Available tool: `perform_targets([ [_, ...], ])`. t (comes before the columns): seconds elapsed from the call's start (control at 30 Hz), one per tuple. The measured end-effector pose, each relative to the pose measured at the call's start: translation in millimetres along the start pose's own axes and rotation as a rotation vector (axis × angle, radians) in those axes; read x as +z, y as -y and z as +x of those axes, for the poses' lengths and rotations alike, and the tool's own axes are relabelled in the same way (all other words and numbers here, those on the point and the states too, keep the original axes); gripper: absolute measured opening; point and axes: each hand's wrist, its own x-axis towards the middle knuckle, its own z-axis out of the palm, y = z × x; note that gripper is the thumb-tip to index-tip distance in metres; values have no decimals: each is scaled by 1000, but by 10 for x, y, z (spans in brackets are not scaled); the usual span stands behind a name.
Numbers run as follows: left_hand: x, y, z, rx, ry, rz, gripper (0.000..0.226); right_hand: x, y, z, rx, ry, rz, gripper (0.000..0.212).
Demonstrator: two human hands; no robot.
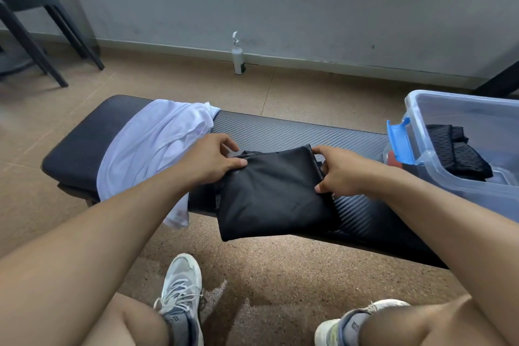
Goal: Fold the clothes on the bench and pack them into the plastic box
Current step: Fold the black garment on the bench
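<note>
A black garment (269, 194), smooth and matte with a strip of mesh showing along its left and right edges, lies folded into a rough rectangle at the middle of the bench (280, 129). The bench is a long padded slab with rounded corners and a woven, carbon-fibre-like pattern. The garment's near edge overhangs the front of the bench toward 6 o'clock.

The left hand (209, 161) sits at the garment's 10 o'clock corner, thumb pressed flat on top and fingers curled over the far edge, pinching the fabric. The right hand (341, 171) is at the 2 o'clock side, thumb on top and fingers tucked under the right edge, gripping it.

At 9 o'clock from the garment a white shirt (151, 149), thin and creased, is draped unfolded over the bench, with its hem hanging off the front. Bare bench shows between the hands and beyond, toward 12 o'clock.

At 3 o'clock stands a clear plastic box (449, 109) with a blue latch (400, 140), open at the top, against the end of the bench. Inside it lies a folded black mesh piece (460, 154), with open floor left around it.

Speckled tan floor (280, 275) lies open in front of the bench.
</note>
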Motion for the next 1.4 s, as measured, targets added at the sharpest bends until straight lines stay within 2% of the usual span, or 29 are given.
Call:
perform_targets([
  [0.17,-93,26,-15,-111,184,133,76,-3,6,14,59,66,-202,85],
  [0.23,-142,20,-40,-128,253,164,86,-13,20,22,73,61,-259,99],
  [0.27,-159,22,-48,-130,280,171,84,-14,33,26,68,36,-279,110],
  [0.33,-169,35,-62,-107,306,145,65,-3,65,37,18,-34,-279,125],
  [0.47,-130,14,-90,-85,307,-96,39,51,85,143,-186,-88,-237,113],
  [0.6,-139,-28,-126,66,300,-117,35,72,96,227,-299,-56,-298,104],
  [0.7,-171,-81,-165,208,309,-134,39,91,102,269,-345,-27,-316,109],
  [0.83,-197,-213,-265,353,353,-178,43,30,148,249,-392,-69,-412,119],
  [0.9,-197,-273,-313,401,344,-176,44,-10,201,200,-421,-84,-411,111],
  [1.03,-232,-343,-402,450,254,-172,44,-128,244,70,-445,-29,-285,57],
  [1.13,-279,-356,-423,429,133,-168,52,-244,255,-48,-413,-3,-256,44],
  [1.23,-299,-355,-396,410,27,-171,47,-332,306,-192,-432,-147,-332,36],
  [1.33,-320,-379,-358,503,-184,-197,31,-365,363,-264,-465,-533,-444,28],
  [1.4,-328,-390,-329,577,-339,-129,27,-355,378,-254,-524,-767,-440,19],
])
